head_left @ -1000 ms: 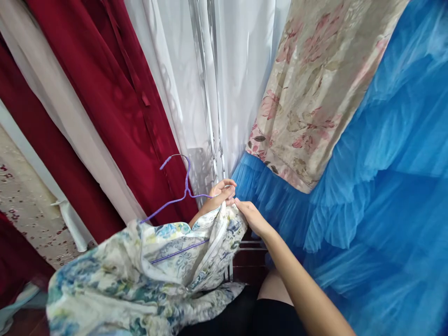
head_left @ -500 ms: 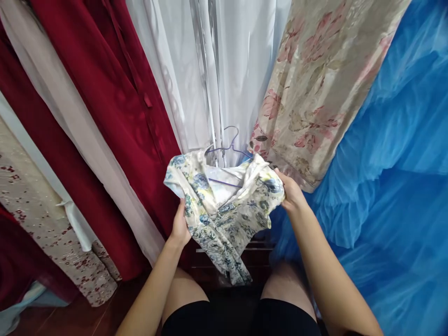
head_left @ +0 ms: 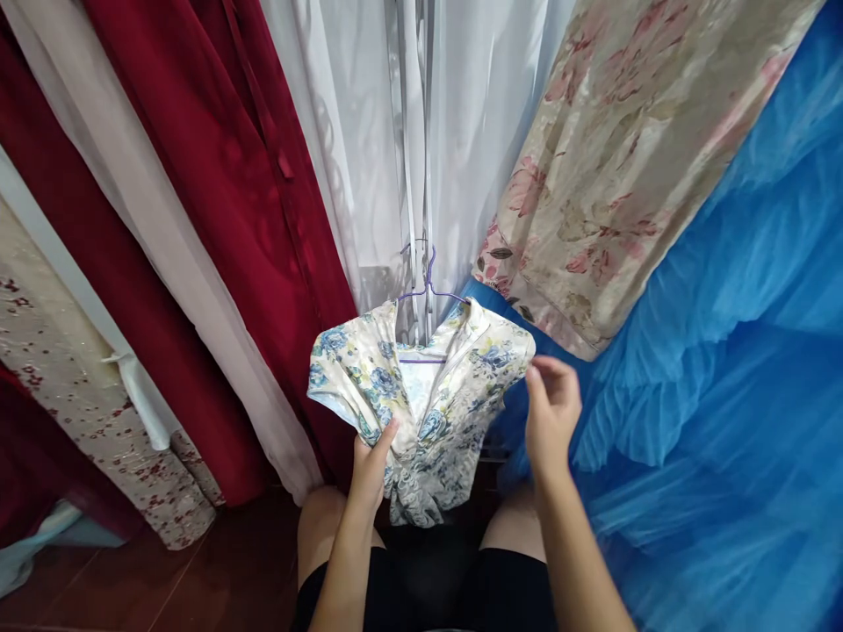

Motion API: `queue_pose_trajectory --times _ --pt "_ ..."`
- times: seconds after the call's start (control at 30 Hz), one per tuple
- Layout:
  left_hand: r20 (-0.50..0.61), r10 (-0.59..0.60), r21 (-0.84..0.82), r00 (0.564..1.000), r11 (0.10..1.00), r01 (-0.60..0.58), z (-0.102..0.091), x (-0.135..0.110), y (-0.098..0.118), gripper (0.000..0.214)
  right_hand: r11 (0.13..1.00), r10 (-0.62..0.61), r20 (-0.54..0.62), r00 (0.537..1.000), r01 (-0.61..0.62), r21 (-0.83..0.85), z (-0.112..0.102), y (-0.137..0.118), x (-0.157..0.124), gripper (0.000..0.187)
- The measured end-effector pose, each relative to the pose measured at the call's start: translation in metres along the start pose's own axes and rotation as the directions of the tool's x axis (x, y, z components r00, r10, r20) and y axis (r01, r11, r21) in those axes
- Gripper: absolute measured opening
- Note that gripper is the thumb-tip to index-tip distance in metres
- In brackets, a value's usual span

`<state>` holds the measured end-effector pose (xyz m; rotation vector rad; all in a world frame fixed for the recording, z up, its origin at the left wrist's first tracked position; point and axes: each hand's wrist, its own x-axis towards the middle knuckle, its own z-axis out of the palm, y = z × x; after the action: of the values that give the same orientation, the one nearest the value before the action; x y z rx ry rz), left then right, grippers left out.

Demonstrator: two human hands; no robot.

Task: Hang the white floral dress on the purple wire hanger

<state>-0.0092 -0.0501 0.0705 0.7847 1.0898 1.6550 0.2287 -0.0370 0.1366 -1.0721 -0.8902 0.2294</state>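
A white blouse with blue and yellow flowers (head_left: 491, 360) hangs on a thin purple hanger (head_left: 429, 285), its V-neck facing me. My left hand (head_left: 370, 465) is closed on the blouse's left side, thumb lying over the front and the other fingers mostly hidden behind the cloth. At the edge of the right sleeve is my right hand (head_left: 554, 408), with its fingers curled and thumb and forefinger tips close together on the fabric edge. The lower part of the blouse is bunched and gathered. The hanger's hook overlaps pale ribbons in front of white fabric.
Long garments hang all around: dark red cloth (head_left: 243, 202), white cloth (head_left: 356, 132), a beige floral piece (head_left: 593, 193) and blue tulle (head_left: 744, 377). A sequined beige garment (head_left: 118, 439) hangs at the left. Reddish-brown floor tiles (head_left: 217, 570) show below.
The blouse has turned to face me more squarely, its front flatter. My left hand has moved inward, its thumb now over the front. My right hand has shifted to the sleeve's outer edge.
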Motion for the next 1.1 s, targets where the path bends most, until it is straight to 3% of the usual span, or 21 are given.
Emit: queue_pose_trajectory --times 0.03,0.07,0.1,0.17,0.2,0.23,0.37,0.4,0.5,0.57,0.67,0.8,0.87,0.9,0.97,1.0,1.03,1.07,1.1 --pt "0.006 0.002 0.009 1.0 1.0 -0.002 0.002 -0.004 -0.004 0.056 0.995 0.086 0.106 0.991 -0.091 0.05 0.001 0.001 -0.023 0.022" --pt "0.023 0.005 0.019 1.0 1.0 -0.006 0.004 -0.008 -0.007 0.056 0.974 0.181 0.307 0.934 -0.213 0.072 0.002 0.003 -0.046 0.027" --pt "0.051 0.013 0.031 0.999 0.999 -0.015 0.006 -0.012 -0.009 0.056 0.943 0.253 0.541 0.802 -0.329 0.046 0.005 0.005 -0.066 0.033" --pt "0.118 0.038 0.059 0.992 0.997 -0.045 0.008 -0.018 -0.011 0.056 0.906 0.287 0.799 0.528 -0.421 -0.047 0.014 0.009 -0.093 0.035" --pt "0.143 0.049 0.069 0.988 0.996 -0.06 0.007 -0.02 -0.011 0.056 0.902 0.292 0.842 0.453 -0.423 -0.086 0.019 0.011 -0.1 0.037" --pt "0.158 0.056 0.072 0.986 0.995 -0.068 0.007 -0.021 -0.011 0.056 0.906 0.301 0.847 0.438 -0.408 -0.111 0.023 0.013 -0.103 0.038" --pt "0.164 0.01 0.039 0.986 0.999 -0.017 0.001 -0.022 -0.005 0.06 0.927 0.327 0.775 0.541 -0.341 -0.154 0.029 0.021 -0.096 0.034" --pt "0.161 -0.005 0.034 0.987 0.999 0.0 0.0 -0.022 -0.004 0.061 0.929 0.322 0.779 0.539 -0.336 -0.152 0.028 0.022 -0.095 0.032" --pt "0.145 -0.019 0.034 0.989 0.999 0.014 0.001 -0.025 -0.001 0.061 0.923 0.28 0.847 0.453 -0.368 -0.109 0.022 0.018 -0.094 0.028" --pt "0.154 -0.024 0.036 0.988 0.999 0.019 0.005 -0.029 0.0 0.06 0.912 0.254 0.871 0.421 -0.405 -0.07 0.016 0.014 -0.091 0.028" --pt "0.151 -0.073 0.021 0.986 0.997 0.07 0.011 -0.032 0.001 0.057 0.905 0.267 0.853 0.449 -0.421 -0.062 0.007 0.011 -0.08 0.027" --pt "-0.074 -0.143 -0.107 0.987 0.985 0.135 0.002 -0.017 0.0 0.035 0.893 0.319 0.801 0.506 -0.445 -0.074 -0.003 0.009 -0.067 0.023" --pt "-0.207 -0.072 -0.122 0.976 0.991 0.048 -0.011 -0.004 0.001 0.026 0.881 0.345 0.769 0.539 -0.467 -0.068 -0.005 0.008 -0.068 0.021" --pt "-0.28 0.017 -0.079 0.96 0.996 -0.04 -0.017 0.002 0.001 0.024 0.869 0.364 0.75 0.552 -0.49 -0.06 -0.004 0.007 -0.07 0.02" --pt "-0.429 0.294 0.11 0.854 0.956 -0.274 -0.026 0.011 0.0 0.026 0.823 0.414 0.714 0.564 -0.567 -0.029 0.0 0.004 -0.075 0.018" --pt "-0.424 0.431 0.213 0.797 0.902 -0.375 -0.027 0.012 -0.002 0.027 0.786 0.444 0.701 0.557 -0.618 -0.007 0.004 0.003 -0.078 0.016" --pt "-0.367 0.528 0.287 0.766 0.848 -0.446 -0.025 0.01 -0.004 0.028 0.748 0.473 0.691 0.547 -0.664 0.014 0.008 0.002 -0.081 0.015" --pt "-0.253 0.572 0.331 0.78 0.809 -0.486 -0.021 0.006 -0.008 0.03 0.711 0.499 0.679 0.538 -0.702 0.034 0.012 0.001 -0.083 0.014" --pt "-0.106 0.56 0.358 0.821 0.792 -0.494 -0.015 0.001 -0.013 0.032 0.679 0.52 0.672 0.527 -0.733 0.049 0.017 0.0 -0.086 0.014"
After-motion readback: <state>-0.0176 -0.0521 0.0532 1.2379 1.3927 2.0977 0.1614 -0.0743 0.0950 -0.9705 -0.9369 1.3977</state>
